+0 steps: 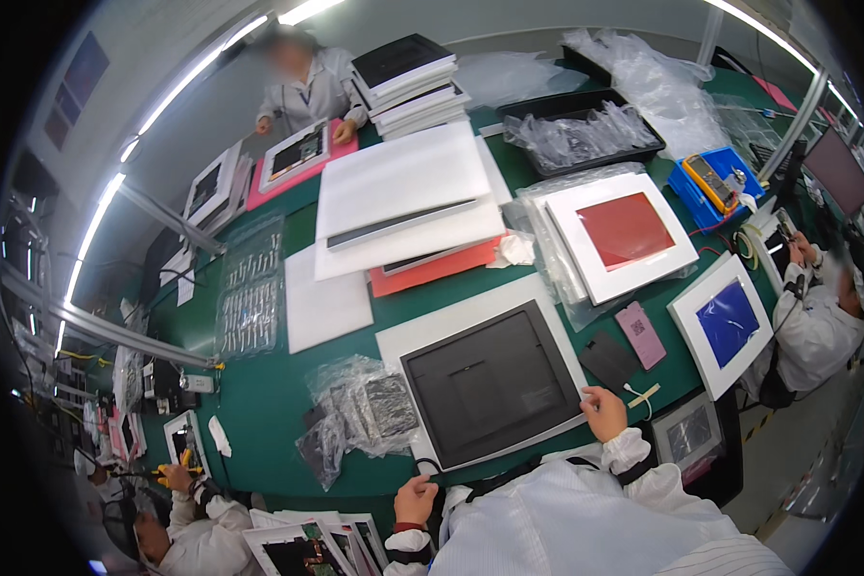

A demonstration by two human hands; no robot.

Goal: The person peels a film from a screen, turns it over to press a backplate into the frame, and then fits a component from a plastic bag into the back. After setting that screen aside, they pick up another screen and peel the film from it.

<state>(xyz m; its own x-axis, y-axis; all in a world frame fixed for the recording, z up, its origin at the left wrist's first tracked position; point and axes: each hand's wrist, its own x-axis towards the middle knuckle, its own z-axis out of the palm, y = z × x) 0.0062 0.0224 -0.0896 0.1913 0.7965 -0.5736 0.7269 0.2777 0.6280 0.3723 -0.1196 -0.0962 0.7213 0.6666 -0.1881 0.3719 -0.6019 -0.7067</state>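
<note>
A flat frame with a black back and pale edges (490, 384) lies at a slant on a white foam sheet (403, 341) on the green table in front of me. My right hand (605, 415) is at its near right corner, with curled fingers and the thumb against the edge. Just off the near left corner, my left hand (416, 503) is closed, its fingertips by a small black loop (427, 468). Whether that hand holds the loop cannot be made out. Crumpled clear plastic bags with dark pieces (370, 408) sit left of the frame.
Foam sheets and panels (398, 187) are stacked beyond. Right of the frame lie a pink phone-shaped item (640, 335), a dark pouch (608, 360) and a blue-screened frame (725, 322). A red-screened frame (624, 235) rests behind. Co-workers sit across, left and right.
</note>
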